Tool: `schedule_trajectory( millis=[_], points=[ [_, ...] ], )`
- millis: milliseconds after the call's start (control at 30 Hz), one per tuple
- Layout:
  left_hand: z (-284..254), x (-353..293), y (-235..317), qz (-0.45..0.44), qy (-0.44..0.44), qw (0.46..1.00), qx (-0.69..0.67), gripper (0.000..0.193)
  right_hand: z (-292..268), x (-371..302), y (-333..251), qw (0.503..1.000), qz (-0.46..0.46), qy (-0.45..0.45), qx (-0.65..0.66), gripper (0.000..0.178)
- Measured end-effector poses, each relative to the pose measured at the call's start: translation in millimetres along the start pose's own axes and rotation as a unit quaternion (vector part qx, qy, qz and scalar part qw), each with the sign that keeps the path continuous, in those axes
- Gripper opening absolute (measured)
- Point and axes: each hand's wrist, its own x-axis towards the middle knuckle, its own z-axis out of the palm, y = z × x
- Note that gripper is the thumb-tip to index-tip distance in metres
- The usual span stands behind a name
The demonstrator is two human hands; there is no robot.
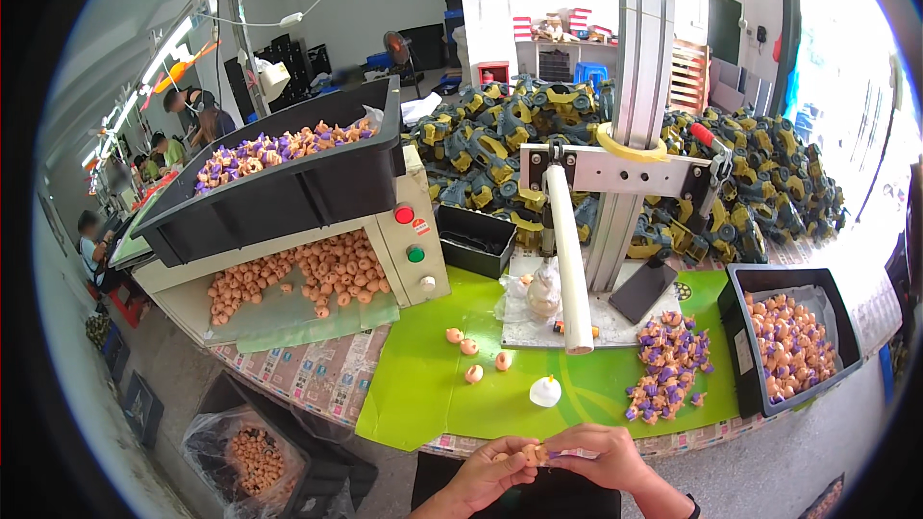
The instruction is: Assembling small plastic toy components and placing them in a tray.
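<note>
Low in front of me, my left hand [495,473] and my right hand [602,456] meet over a small peach-coloured toy part [535,455]. My left fingers pinch it. The right fingers are closed beside it on something small with a bit of purple and white showing, mostly hidden by the fingers. Just beyond stands a small white bottle [545,392] with a pointed tip. Several loose round peach toy heads [474,375] lie on the green mat [413,394]. To the right is a pile of purple-and-peach toy figure bodies [665,370].
A black bin [738,346] of peach heads stands at right. A press stand [630,135] with a white tube and a phone [644,290] is behind the mat. At left, a black tray [317,159] tops a machine [413,202]. Green-and-grey toy vehicles [481,149] are heaped behind.
</note>
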Motion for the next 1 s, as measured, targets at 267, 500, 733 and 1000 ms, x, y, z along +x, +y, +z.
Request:
schedule_trajectory(
  millis=[267, 500, 733, 1000],
  points=[
    [-3, 0, -2, -0.007, 0.001, 1.0, 0.014, 0.031, 7, -4, -5, 0.983, -0.137, 0.033, -0.121, 0.021],
    [1, 0, -2, -0.011, -0.007, 0.999, 0.048, 0.029, 9, -5, 9, 0.998, -0.003, 0.014, 0.057, 0.024],
    [3, -1, -1, 0.004, 0.019, 0.998, 0.055, 0.03, 13, -2, 11, 0.997, -0.074, 0.034, 0.008, 0.026],
    [2, -3, 18, 0.021, 0.003, 1.0, -0.003, 0.023, -33, 60, -21, 0.978, -0.136, 0.047, -0.152, 0.026]
  ],
)
